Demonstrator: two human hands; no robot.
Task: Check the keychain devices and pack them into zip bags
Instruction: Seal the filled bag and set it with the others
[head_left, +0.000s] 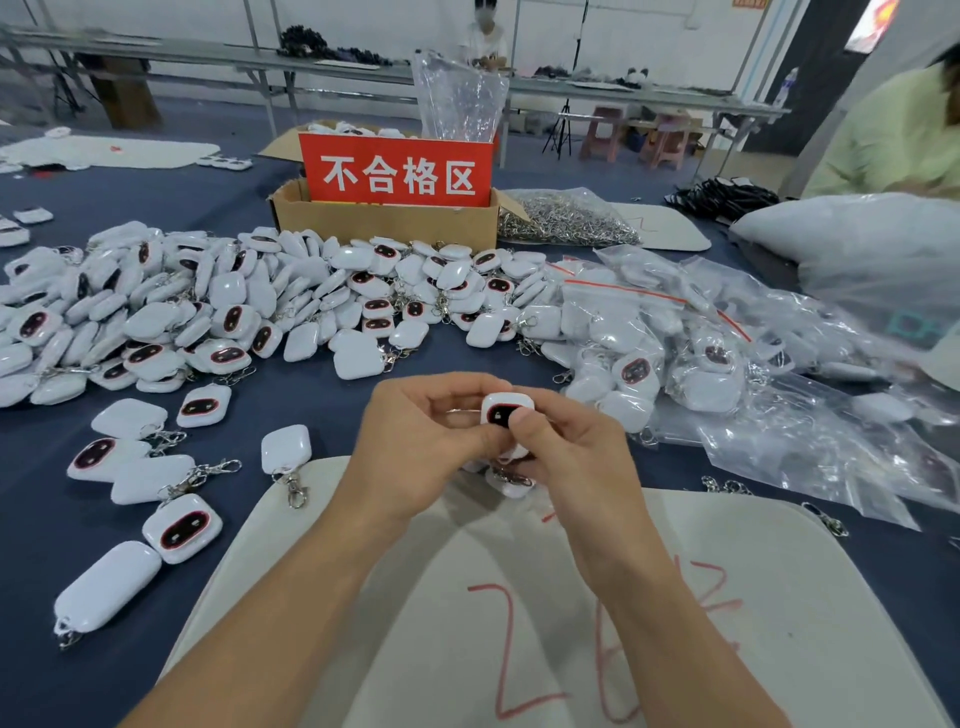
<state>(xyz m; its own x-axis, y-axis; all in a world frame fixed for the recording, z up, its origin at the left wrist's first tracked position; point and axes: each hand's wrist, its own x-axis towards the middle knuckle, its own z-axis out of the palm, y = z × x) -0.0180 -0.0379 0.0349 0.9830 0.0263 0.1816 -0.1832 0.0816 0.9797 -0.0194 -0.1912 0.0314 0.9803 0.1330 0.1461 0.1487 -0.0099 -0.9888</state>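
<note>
In the head view, a keychain device (503, 413) is held up between both hands, above the far edge of a white mat (519, 597) marked with red handwriting. It is seen as a small white case with rounded corners, with a dark oval window rimmed in red on its front and small pale marks inside the window. The left hand (415, 447) is curled, and the left side of the case is pinched between its thumb and fingertips. The right hand (566, 457) is wrapped round the right side, and its thumb is laid across the right part of the dark window. Both forearms are stretched forward over the mat, with the wrists close together. A second white case (511, 480) is partly seen just below the hands; whether it is held or lies on the mat cannot be told. A large heap of loose devices (234, 312) with metal clasps is spread over the blue table (62, 545) to the left and beyond the hands. To the right, filled zip bags (727, 364) with red seal strips are piled. Behind the heap, a cardboard box (384, 221) with a red sign (397, 174) is set, and a clear bag of metal clasps (566, 221) lies just beside it.
</note>
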